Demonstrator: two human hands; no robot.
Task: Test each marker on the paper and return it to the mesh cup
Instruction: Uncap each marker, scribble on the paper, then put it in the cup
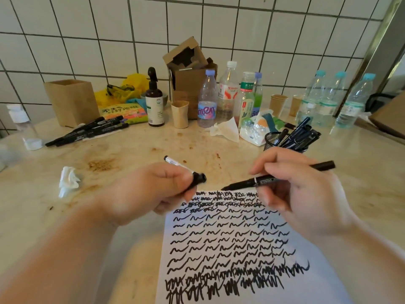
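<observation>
- Far left of the paper (230,242), a loose pile of markers (87,131) lies on the counter (135,150) in front of a wooden box (72,102); judged from the task, these are probably the ones awaiting a test, set apart from the finished ones.
- Just left of the paper, a crumpled tissue (68,181) lies on the counter, perhaps kept near for wiping ink.
- At the paper's top left corner, the left hand (149,194) has its grip closed on a cap (198,179); a white-bodied pen (175,162) pokes out behind the fingers, though whether the hand holds it cannot be told.
- The paper itself is nearly filled with rows of black squiggles, so little blank room is left, mostly at the edges.
- Above the paper's top edge, the right hand (302,194) has its grip closed in a writing pinch on an uncapped marker (278,177), tip aimed at the cap; the step looks like either recapping or uncapping, and which cannot be told.
- Beyond the paper to the right, behind the right hand, the mesh cup (271,141) stands with several markers in it, near enough for an easy drop.
</observation>
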